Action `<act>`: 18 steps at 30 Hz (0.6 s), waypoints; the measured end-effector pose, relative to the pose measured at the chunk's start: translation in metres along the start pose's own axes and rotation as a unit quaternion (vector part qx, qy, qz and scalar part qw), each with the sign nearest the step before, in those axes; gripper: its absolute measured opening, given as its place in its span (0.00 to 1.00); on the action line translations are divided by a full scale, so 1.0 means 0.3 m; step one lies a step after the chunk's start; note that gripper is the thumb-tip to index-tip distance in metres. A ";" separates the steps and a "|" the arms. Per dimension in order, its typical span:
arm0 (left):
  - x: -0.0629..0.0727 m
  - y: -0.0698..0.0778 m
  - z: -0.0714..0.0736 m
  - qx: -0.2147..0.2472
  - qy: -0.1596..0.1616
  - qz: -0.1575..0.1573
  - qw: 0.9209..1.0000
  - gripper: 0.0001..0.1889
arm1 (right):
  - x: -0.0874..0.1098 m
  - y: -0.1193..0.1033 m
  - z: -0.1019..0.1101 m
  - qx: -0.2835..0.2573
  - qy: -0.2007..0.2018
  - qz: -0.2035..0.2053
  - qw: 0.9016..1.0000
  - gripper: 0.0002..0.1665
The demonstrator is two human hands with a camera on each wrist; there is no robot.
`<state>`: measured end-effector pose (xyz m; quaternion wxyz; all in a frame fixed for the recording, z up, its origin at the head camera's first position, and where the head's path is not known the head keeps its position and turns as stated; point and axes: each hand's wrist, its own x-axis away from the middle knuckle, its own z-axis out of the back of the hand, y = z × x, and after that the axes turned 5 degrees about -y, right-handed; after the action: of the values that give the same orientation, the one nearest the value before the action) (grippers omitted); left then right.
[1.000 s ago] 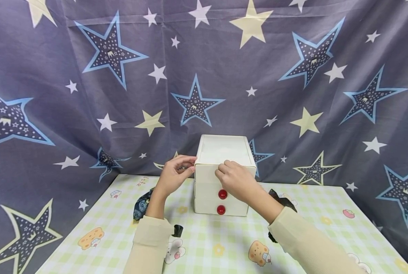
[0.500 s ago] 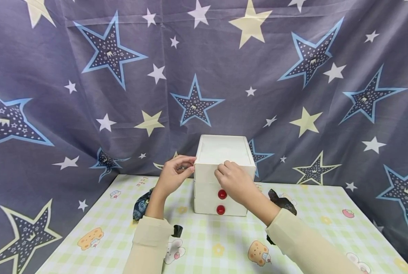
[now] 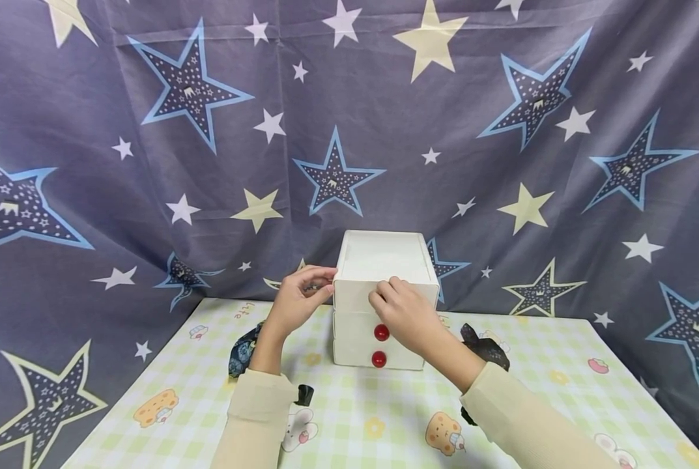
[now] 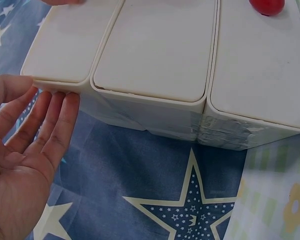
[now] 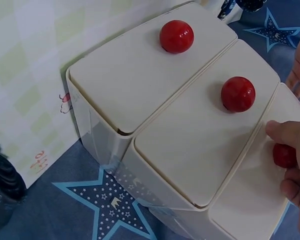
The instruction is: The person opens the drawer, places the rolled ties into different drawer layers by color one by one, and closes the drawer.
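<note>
A white three-drawer cabinet (image 3: 387, 254) stands at the back middle of the table, its drawers flush and each fitted with a round red knob. My right hand (image 3: 408, 309) reaches across the front and pinches the top drawer's knob (image 5: 285, 156) between thumb and fingers. In the head view that knob is hidden behind the hand. The middle knob (image 3: 381, 332) and the bottom knob (image 3: 379, 359) are untouched. At the cabinet's upper left edge is my left hand (image 3: 293, 299). Its thumb touches the front edge and its nearly straight fingers (image 4: 65, 120) lie against the side.
A pale green checked cloth (image 3: 372, 404) with cartoon prints covers the table. Dark bands show at the left wrist (image 3: 245, 352) and right wrist (image 3: 484, 348). Close behind the cabinet hangs a dark curtain (image 3: 378, 176) with stars.
My right hand's fingers have shifted very slightly at the top drawer's knob. The left hand and the cabinet stay where they were.
</note>
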<state>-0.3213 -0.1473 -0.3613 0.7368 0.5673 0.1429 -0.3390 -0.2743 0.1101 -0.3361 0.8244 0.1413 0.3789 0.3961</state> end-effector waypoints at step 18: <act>0.002 -0.002 -0.001 -0.011 0.002 0.002 1.000 0.16 | 0.061 -0.063 -0.016 0.003 0.074 0.014 0.997 0.12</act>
<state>-0.3212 -0.1473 -0.3621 0.7436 0.5600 0.1473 -0.3344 -0.2602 0.1116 -0.3586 0.7881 0.1195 0.4381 0.4155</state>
